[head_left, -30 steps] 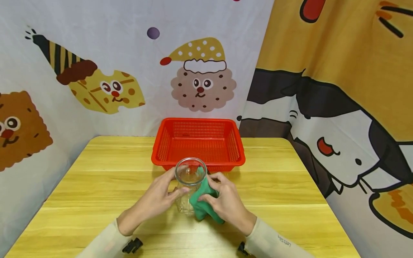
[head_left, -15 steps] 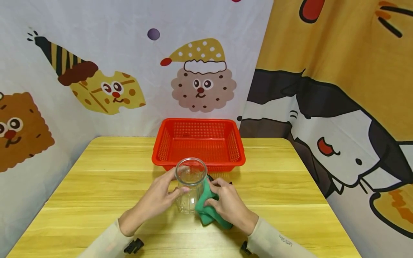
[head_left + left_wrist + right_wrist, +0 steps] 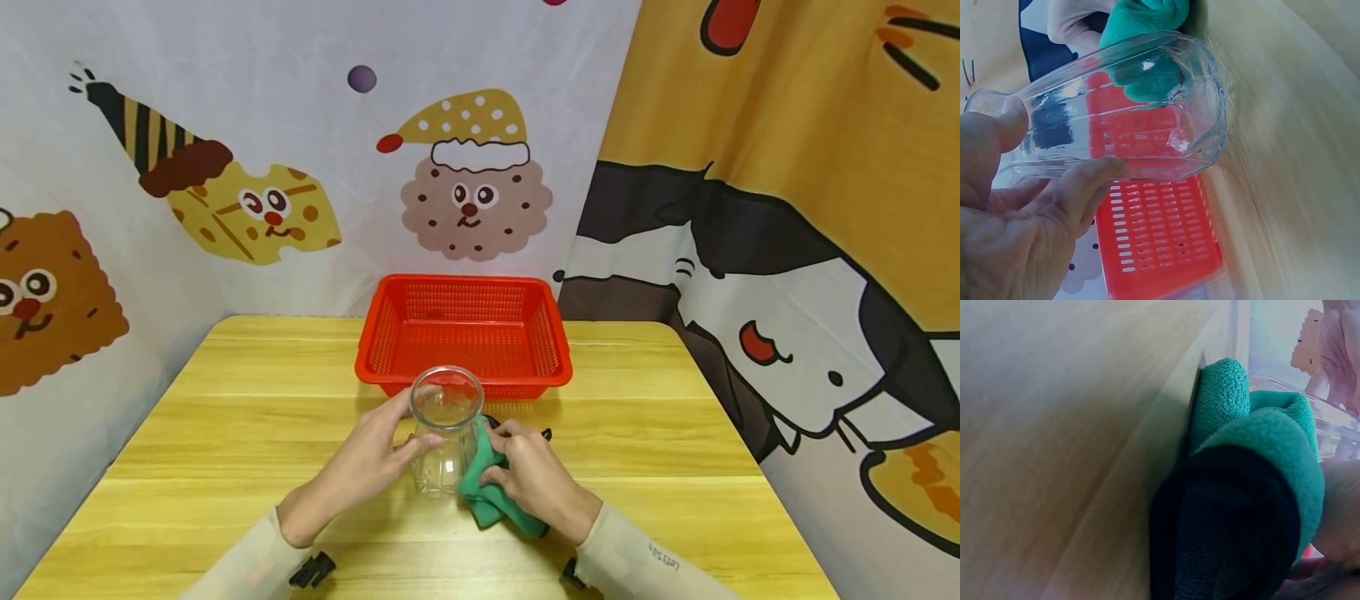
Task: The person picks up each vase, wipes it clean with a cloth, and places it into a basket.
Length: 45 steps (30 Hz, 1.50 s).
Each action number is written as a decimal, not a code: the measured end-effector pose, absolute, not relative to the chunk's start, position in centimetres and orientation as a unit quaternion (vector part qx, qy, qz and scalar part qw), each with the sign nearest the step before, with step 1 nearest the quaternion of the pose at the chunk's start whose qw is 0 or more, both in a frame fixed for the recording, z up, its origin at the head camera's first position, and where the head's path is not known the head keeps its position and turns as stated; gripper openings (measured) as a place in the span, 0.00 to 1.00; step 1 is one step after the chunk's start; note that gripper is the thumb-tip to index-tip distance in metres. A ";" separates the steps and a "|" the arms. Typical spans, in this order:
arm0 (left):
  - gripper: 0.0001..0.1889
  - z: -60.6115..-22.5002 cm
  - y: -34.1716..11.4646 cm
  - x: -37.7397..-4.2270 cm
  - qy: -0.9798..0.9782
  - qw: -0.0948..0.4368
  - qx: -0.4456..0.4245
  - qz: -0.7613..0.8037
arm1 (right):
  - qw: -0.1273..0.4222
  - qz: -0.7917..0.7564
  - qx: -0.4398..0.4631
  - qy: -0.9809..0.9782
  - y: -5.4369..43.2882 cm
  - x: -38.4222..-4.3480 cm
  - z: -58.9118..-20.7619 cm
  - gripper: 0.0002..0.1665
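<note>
A clear glass jar (image 3: 438,479) with faceted sides and a thick round rim stands upright over the table. My left hand (image 3: 367,450) grips it from the left, thumb on the near side and fingers behind. In the left wrist view the thumb sits near the neck of the jar (image 3: 1204,128). My right hand (image 3: 536,475) pinches a bunched green cloth (image 3: 487,500), thumb over its folds, close by the jar's right side. Dark parts of the cloth (image 3: 1272,444) show in the right wrist view, with its lower folds near the tabletop.
A red plastic basket (image 3: 465,387) with perforated walls stands right behind the jar. The wooden table (image 3: 247,400) runs out to both sides. A curtain (image 3: 300,50) with cartoon prints hangs behind the table and along its right.
My right hand has drawn the green cloth a little right and toward me along the jar, baring more of the glass. The left hand and the jar have hardly moved.
</note>
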<state>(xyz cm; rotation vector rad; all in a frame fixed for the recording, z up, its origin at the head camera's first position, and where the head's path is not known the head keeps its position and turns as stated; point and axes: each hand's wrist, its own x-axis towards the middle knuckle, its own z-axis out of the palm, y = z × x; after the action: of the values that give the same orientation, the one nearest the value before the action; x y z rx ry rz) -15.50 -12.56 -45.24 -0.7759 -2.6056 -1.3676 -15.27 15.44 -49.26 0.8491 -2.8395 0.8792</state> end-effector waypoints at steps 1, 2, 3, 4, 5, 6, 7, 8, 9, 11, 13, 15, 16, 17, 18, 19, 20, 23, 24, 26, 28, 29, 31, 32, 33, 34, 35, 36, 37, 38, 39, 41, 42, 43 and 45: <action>0.35 -45.2 -12.6 -15.5 -0.855 0.047 -0.254 -0.449 | 0.025 0.282 0.274 -0.919 15.5 -15.3 -49.3 0.43; 0.35 -45.2 -12.6 -15.5 -0.855 0.046 -0.255 -0.450 | 0.024 0.281 0.274 -0.920 15.5 -15.3 -49.3 0.42; 0.35 -45.1 -12.6 -15.5 -0.855 0.045 -0.256 -0.450 | 0.024 0.279 0.273 -0.920 15.5 -15.3 -49.3 0.42; 0.35 -45.1 -12.5 -15.4 -0.854 0.045 -0.257 -0.450 | 0.022 0.279 0.271 -0.921 15.5 -15.3 -49.3 0.42; 0.35 -45.1 -12.5 -15.4 -0.854 0.044 -0.258 -0.450 | 0.021 0.279 0.270 -0.921 15.6 -15.3 -49.3 0.42; 0.34 -45.2 -12.5 -15.4 -0.854 0.043 -0.257 -0.451 | 0.019 0.279 0.268 -0.922 15.6 -15.3 -49.3 0.41; 0.34 -45.1 -12.5 -15.3 -0.853 0.041 -0.257 -0.452 | 0.016 0.280 0.266 -0.922 15.6 -15.3 -49.3 0.41; 0.34 -45.2 -12.5 -15.2 -0.852 0.038 -0.256 -0.455 | 0.015 0.279 0.265 -0.923 15.6 -15.3 -49.3 0.41; 0.33 -45.2 -12.5 -15.2 -0.851 0.034 -0.255 -0.459 | 0.014 0.279 0.264 -0.923 15.6 -15.2 -49.3 0.41; 0.33 -45.2 -12.5 -15.1 -0.847 0.025 -0.251 -0.467 | 0.010 0.283 0.261 -0.923 15.7 -15.2 -49.3 0.41; 0.34 -45.3 -12.6 -15.1 -0.845 0.016 -0.245 -0.476 | 0.010 0.285 0.261 -0.922 15.7 -15.2 -49.3 0.41; 0.35 -45.4 -12.5 -15.0 -0.844 0.010 -0.238 -0.480 | 0.011 0.286 0.260 -0.922 15.8 -15.2 -49.4 0.41; 0.36 -45.4 -12.5 -14.9 -0.845 0.008 -0.235 -0.480 | 0.012 0.286 0.260 -0.922 15.8 -15.2 -49.4 0.41; 0.37 -45.5 -12.5 -14.9 -0.846 0.008 -0.232 -0.479 | 0.013 0.286 0.260 -0.922 15.8 -15.2 -49.4 0.41; 0.38 -45.5 -12.5 -14.8 -0.848 0.009 -0.230 -0.477 | 0.015 0.283 0.260 -0.923 15.8 -15.2 -49.4 0.41; 0.39 -45.5 -12.5 -14.8 -0.851 0.012 -0.228 -0.473 | 0.016 0.283 0.259 -0.923 15.8 -15.3 -49.5 0.41; 0.39 -45.5 -12.5 -14.8 -0.854 0.016 -0.226 -0.469 | 0.017 0.283 0.258 -0.924 15.8 -15.3 -49.5 0.41; 0.39 -45.5 -12.5 -14.7 -0.859 0.030 -0.225 -0.458 | 0.018 0.285 0.256 -0.924 15.7 -15.4 -49.4 0.40; 0.39 -45.5 -12.5 -14.7 -0.860 0.034 -0.225 -0.457 | 0.019 0.284 0.256 -0.924 15.7 -15.4 -49.4 0.40; 0.39 -45.5 -12.5 -14.7 -0.859 0.038 -0.226 -0.458 | 0.019 0.285 0.257 -0.923 15.7 -15.4 -49.4 0.40; 0.38 -45.5 -12.4 -14.7 -0.857 0.040 -0.228 -0.460 | 0.018 0.287 0.258 -0.922 15.7 -15.5 -49.4 0.40; 0.38 -45.5 -12.4 -14.7 -0.856 0.040 -0.229 -0.461 | 0.018 0.288 0.259 -0.922 15.7 -15.5 -49.4 0.40; 0.38 -45.5 -12.3 -14.7 -0.856 0.042 -0.231 -0.461 | 0.016 0.291 0.260 -0.921 15.8 -15.5 -49.4 0.40; 0.37 -45.5 -12.3 -14.7 -0.856 0.044 -0.231 -0.460 | 0.016 0.293 0.260 -0.920 15.8 -15.5 -49.4 0.40; 0.37 -45.5 -12.3 -14.6 -0.857 0.046 -0.232 -0.458 | 0.016 0.296 0.262 -0.918 15.8 -15.5 -49.5 0.39; 0.37 -45.5 -12.3 -14.6 -0.857 0.048 -0.232 -0.457 | 0.017 0.297 0.264 -0.917 15.8 -15.6 -49.5 0.39; 0.37 -45.5 -12.3 -14.6 -0.858 0.049 -0.232 -0.456 | 0.017 0.300 0.265 -0.916 15.8 -15.6 -49.5 0.39; 0.37 -45.5 -12.3 -14.6 -0.858 0.050 -0.231 -0.455 | 0.018 0.302 0.267 -0.915 15.8 -15.6 -49.6 0.39; 0.37 -45.5 -12.3 -14.6 -0.859 0.051 -0.231 -0.454 | 0.019 0.303 0.269 -0.914 15.9 -15.6 -49.6 0.39; 0.37 -45.5 -12.3 -14.5 -0.860 0.052 -0.231 -0.453 | 0.020 0.304 0.270 -0.914 15.9 -15.6 -49.7 0.40; 0.37 -45.6 -12.3 -14.5 -0.860 0.052 -0.231 -0.452 | 0.021 0.304 0.271 -0.913 15.9 -15.6 -49.7 0.40; 0.37 -45.6 -12.3 -14.5 -0.861 0.051 -0.231 -0.451 | 0.022 0.306 0.269 -0.913 15.9 -15.6 -49.8 0.40; 0.37 -45.6 -12.3 -14.5 -0.860 0.052 -0.232 -0.451 | 0.022 0.308 0.268 -0.913 15.9 -15.6 -49.8 0.40; 0.37 -45.6 -12.3 -14.5 -0.861 0.053 -0.233 -0.449 | 0.022 0.310 0.267 -0.912 15.9 -15.6 -49.8 0.40; 0.37 -45.5 -12.3 -14.5 -0.861 0.056 -0.234 -0.447 | 0.022 0.315 0.262 -0.912 15.9 -15.6 -49.9 0.40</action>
<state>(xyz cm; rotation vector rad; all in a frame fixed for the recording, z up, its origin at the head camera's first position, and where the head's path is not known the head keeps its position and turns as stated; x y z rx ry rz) -14.50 -12.34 -45.54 -0.7108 -2.6136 -1.3580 -15.61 15.95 -49.90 0.8126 -2.8259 0.9771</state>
